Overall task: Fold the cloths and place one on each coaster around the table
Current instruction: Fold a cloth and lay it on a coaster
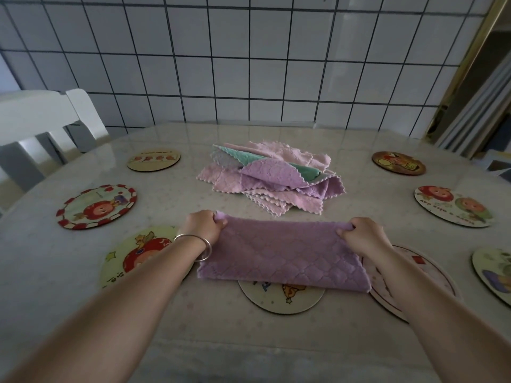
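Left hand (pixel 204 225) and right hand (pixel 359 235) each pinch a corner of the purple cloth (pixel 282 258) above coasters (pixel 282 297).

Both your forearms reach forward; your left hand (pixel 205 225) and right hand (pixel 359 235) each pinch a far corner of the purple cloth (pixel 279 258), fingers curled.
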